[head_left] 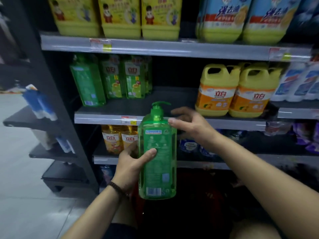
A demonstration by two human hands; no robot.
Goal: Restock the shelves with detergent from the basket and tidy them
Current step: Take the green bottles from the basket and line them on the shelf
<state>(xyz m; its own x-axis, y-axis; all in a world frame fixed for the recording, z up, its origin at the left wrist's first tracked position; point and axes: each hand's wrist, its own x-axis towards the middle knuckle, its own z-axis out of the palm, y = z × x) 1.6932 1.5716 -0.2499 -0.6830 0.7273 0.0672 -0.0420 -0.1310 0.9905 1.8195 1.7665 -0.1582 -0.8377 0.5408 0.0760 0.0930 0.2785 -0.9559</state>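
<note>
A green pump bottle of detergent [158, 163] stands upright in front of the shelves, its back label facing me. My left hand [133, 163] grips its lower left side, thumb across the label. My right hand [188, 123] touches its upper right shoulder with the fingertips, fingers spread. Matching green bottles [110, 80] stand on the left of the middle shelf [107, 118]. A wide bare gap lies on that shelf between them and two yellow jugs [236, 94]. A dark red basket [207, 195] sits low, below the bottle, mostly in shadow.
Yellow-green jugs [119, 16] and blue-labelled jugs [241, 19] fill the top shelf. Orange bottles [119, 138] and blue pouches [189, 145] sit on the lower shelf. White-blue bottles [298, 83] stand at the right. Side racks [39, 118] jut out on the left over a tiled floor.
</note>
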